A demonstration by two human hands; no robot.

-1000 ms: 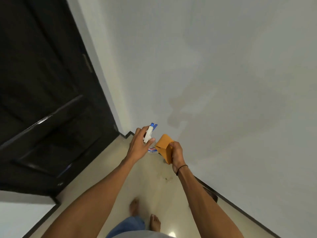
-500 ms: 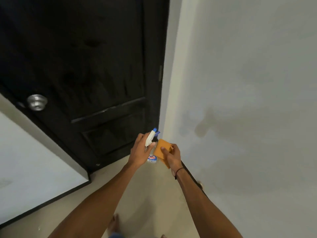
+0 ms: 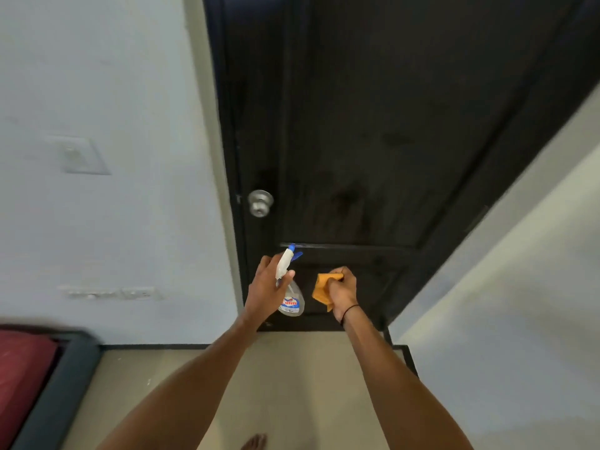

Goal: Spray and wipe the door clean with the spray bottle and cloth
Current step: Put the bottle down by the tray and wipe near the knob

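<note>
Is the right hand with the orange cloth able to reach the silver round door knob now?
Probably yes: nothing lies between the right hand and the silver round door knob.

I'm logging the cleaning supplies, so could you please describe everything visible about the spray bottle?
The clear plastic spray bottle has a white trigger head with a blue nozzle tip, and a blue and red label on its rounded body. It looks mostly transparent; the liquid level cannot be told. The left hand grips its neck, holding it tilted, with the nozzle up and toward the black wooden door. It touches nothing else.
</note>
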